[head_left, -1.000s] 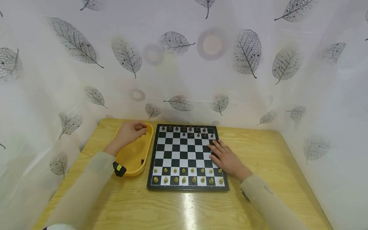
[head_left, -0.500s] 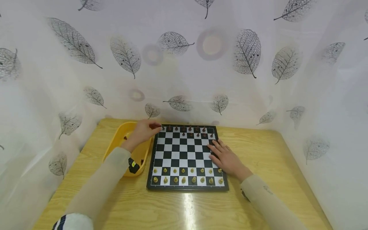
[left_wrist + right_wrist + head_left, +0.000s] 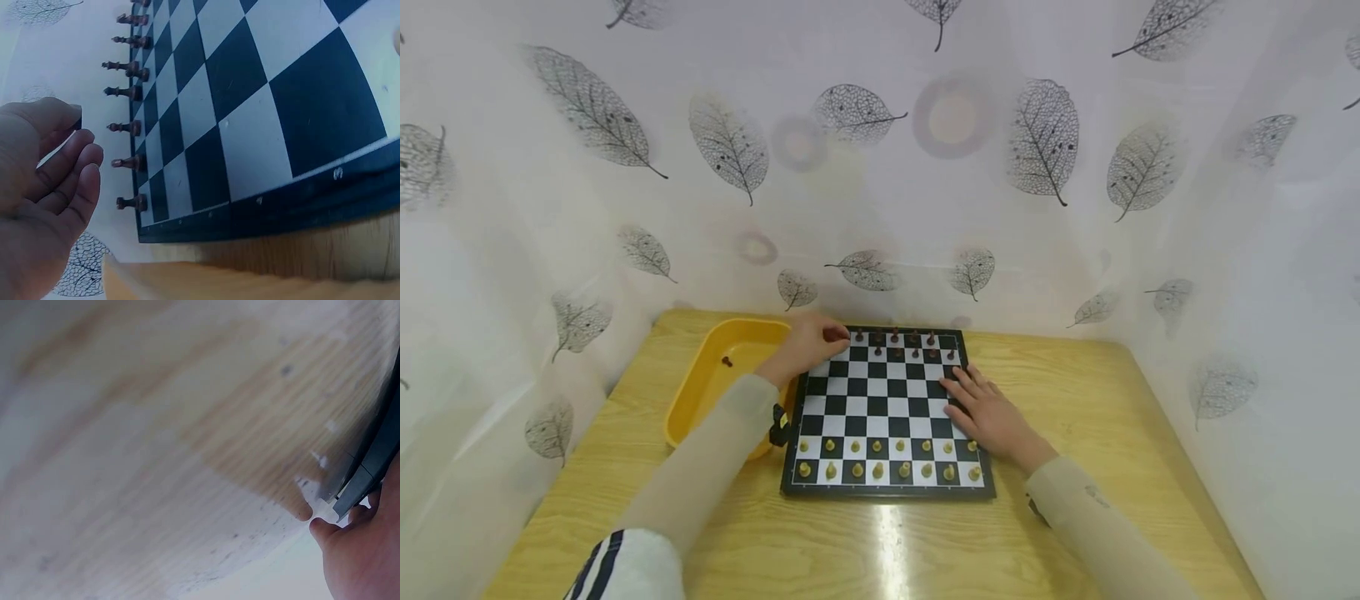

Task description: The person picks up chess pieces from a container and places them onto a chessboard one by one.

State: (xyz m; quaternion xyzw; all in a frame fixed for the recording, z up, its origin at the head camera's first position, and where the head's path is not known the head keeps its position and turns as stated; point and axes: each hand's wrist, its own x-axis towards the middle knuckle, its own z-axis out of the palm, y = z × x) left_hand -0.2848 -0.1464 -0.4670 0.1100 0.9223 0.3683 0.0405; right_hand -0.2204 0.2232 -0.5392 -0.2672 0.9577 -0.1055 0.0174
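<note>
My left hand point(image 3: 805, 346) is above the far left corner of the chessboard point(image 3: 877, 406), hiding part of the back row. In the left wrist view its thumb and fingertips pinch a small dark chess piece point(image 3: 77, 122), mostly covered, so its kind does not show. Dark red chess pieces point(image 3: 128, 128) stand upright along the far edge, with a partial row of dark pawns point(image 3: 898, 352) before them. Yellow pieces point(image 3: 877, 471) fill the two near rows. My right hand point(image 3: 992, 421) rests with fingers spread on the board's right edge; the right wrist view shows it point(image 3: 369, 550) beside that edge.
Left of the board is a yellow plastic tray point(image 3: 688, 396), partly under my left forearm. A dark piece point(image 3: 727, 362) lies in it. Wooden tabletop point(image 3: 1060, 392) extends to the right and front. A leaf-patterned curtain point(image 3: 880, 208) hangs behind and at the sides.
My left hand has moved right from over the yellow tray to above the board's far left corner, pinching the small dark piece. The right hand has stayed in place.
</note>
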